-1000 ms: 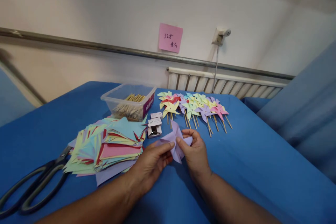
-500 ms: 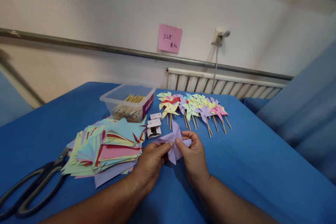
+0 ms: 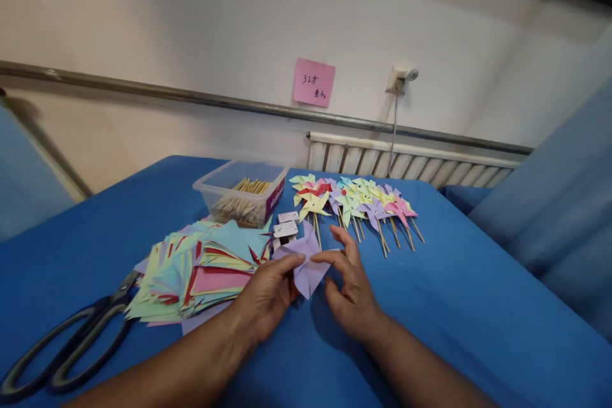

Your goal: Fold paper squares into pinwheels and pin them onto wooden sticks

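A purple paper pinwheel (image 3: 308,271) is pinched in my left hand (image 3: 268,293), the thumb pressing near its middle where the folded tips meet. My right hand (image 3: 354,290) has its fingers spread, and the index fingertip touches the pinwheel near its centre. Just behind the pinwheel stand small white boxes (image 3: 285,229), partly hidden by it. Left of my left hand lies a pile of cut coloured paper (image 3: 222,278).
A clear plastic box (image 3: 205,190) of thin wooden sticks (image 3: 251,186) stands behind the pile. Large scissors (image 3: 95,319) lie at the left. Several finished pinwheels on sticks (image 3: 351,206) lie at the back. A radiator (image 3: 354,158) is behind the blue-covered table (image 3: 459,306).
My right hand has let go of the pinwheel's edge and spread its fingers, its index finger now on the centre. The left hand keeps hold. The view has tilted slightly.
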Motion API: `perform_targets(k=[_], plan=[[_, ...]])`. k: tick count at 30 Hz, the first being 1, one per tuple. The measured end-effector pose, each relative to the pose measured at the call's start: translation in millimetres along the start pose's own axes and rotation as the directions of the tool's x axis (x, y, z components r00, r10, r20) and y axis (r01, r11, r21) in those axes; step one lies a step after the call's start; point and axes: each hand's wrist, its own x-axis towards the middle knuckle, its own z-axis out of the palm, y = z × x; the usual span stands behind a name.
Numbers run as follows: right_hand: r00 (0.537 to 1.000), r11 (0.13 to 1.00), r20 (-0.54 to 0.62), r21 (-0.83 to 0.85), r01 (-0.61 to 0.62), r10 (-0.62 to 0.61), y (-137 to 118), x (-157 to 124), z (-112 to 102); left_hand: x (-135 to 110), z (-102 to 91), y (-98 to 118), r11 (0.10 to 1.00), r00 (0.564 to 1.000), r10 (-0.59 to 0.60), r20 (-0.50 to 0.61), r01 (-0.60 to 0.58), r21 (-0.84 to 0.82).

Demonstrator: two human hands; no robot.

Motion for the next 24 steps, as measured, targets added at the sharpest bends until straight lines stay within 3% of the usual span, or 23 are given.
perform_targets(k=[3, 9, 19, 24], plan=[[0.996, 0.994, 0.063, -0.086, 0.067, -0.061, -4.6, -0.2, -0.2, 0.5, -1.4, -0.7, 1.000, 1.000, -0.009, 0.009, 0.009, -0.014], [0.997, 0.995, 0.059, -0.079, 0.056, -0.052, -2.3, 3.1, -3.3, 1.7, 0.1, -0.1, 1.000, 1.000, -0.013, 0.014, 0.013, -0.006], [0.992, 0.984, 0.011, 0.127, -0.126, 0.126, 3.8, 4.1, -2.6, 0.5, -1.4, -5.0, 0.985, 0.995, 0.058, 0.086, -0.071, 0.159], [0.969, 0.961, -0.032, 0.136, -0.239, 0.246, 9.4, 4.3, -0.4, 2.9, -1.2, -9.0, 0.972, 0.992, 0.082, 0.099, -0.102, 0.213]])
